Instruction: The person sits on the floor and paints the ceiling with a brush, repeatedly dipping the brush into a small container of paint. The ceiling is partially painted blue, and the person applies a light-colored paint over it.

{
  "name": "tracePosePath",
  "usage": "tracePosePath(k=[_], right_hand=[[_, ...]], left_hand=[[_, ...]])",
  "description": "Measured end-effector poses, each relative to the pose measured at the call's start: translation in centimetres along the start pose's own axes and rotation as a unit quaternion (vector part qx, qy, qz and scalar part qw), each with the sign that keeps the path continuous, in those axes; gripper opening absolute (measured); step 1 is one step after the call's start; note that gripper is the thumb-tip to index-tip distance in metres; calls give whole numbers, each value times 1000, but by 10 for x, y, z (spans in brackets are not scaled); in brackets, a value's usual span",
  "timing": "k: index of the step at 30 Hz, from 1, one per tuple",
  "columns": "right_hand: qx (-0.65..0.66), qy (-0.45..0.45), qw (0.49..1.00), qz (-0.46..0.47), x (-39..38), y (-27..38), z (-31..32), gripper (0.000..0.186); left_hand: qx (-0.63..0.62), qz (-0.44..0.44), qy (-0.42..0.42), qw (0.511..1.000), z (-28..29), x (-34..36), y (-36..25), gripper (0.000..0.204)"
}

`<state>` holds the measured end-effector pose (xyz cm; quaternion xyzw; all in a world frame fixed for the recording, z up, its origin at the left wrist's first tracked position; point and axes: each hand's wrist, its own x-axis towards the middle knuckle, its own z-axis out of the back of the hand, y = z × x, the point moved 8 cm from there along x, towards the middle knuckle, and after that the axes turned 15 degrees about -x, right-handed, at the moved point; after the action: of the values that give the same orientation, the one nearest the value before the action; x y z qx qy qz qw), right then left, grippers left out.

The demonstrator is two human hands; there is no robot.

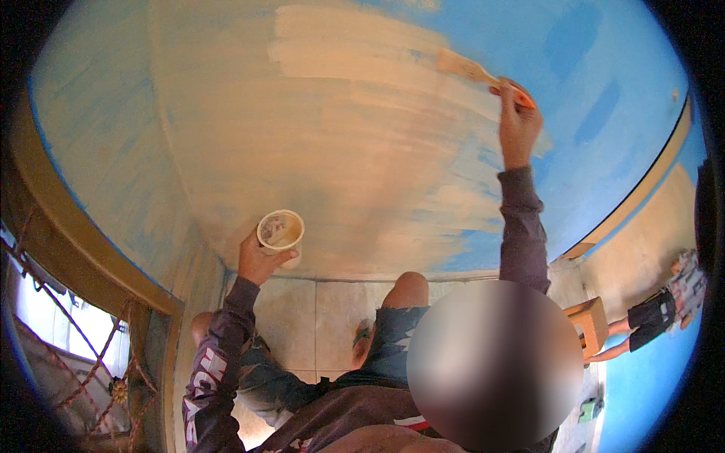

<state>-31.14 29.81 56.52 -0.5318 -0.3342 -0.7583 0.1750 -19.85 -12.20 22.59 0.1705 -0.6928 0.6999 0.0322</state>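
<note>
My right hand (519, 124) grips a paintbrush by its orange handle. The wide, cream-coated head of the paintbrush (464, 66) lies against the wall (362, 136), where cream paint meets blue. Streaks of blue show through the cream over much of that surface. Lower down on the left, my left hand (260, 260) is wrapped round a small pale cup (281, 230) with its mouth toward me. Some whitish paint shows inside the cup; how much is hard to tell.
A window with a metal grille (98, 362) is at the lower left. Tiled floor (294, 325) lies under my legs. At the right stands another person in dark shorts (651, 321), beside a tan wooden stool (589, 328). A large blurred disc covers the lower middle right.
</note>
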Motion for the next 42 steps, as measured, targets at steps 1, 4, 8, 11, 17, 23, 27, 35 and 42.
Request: tracePosePath(k=[1,4,8,11,17,23,27,35,42], right_hand=[[-6,-7,1000,-8,1,-17,16,28],[-78,-41,996,-21,3,-60,64,28],[-204,-100,973,-38,5,-95,128,29],[-337,-153,928,-45,-2,-76,150,27],[-418,-112,897,93,0,-38,93,23],[-302,-143,913,232,-23,88,12,20],[-174,-117,943,260,-43,164,-27,19],[44,-69,989,126,-70,170,-54,18],[67,41,978,-192,-258,42,-27,20]], left_hand=[[-1,-3,5,1000,-1,1,1,72],[-3,-1,12,1000,-4,-2,0,73],[39,4,4,999,0,-1,9,73],[39,-2,9,999,-1,-2,4,73],[28,-27,20,999,-4,1,9,71],[76,-31,24,996,-9,-1,1,67],[91,-40,47,994,-14,1,20,68],[100,19,15,995,-39,-30,103,72],[107,115,3,987,-55,-105,246,78]])
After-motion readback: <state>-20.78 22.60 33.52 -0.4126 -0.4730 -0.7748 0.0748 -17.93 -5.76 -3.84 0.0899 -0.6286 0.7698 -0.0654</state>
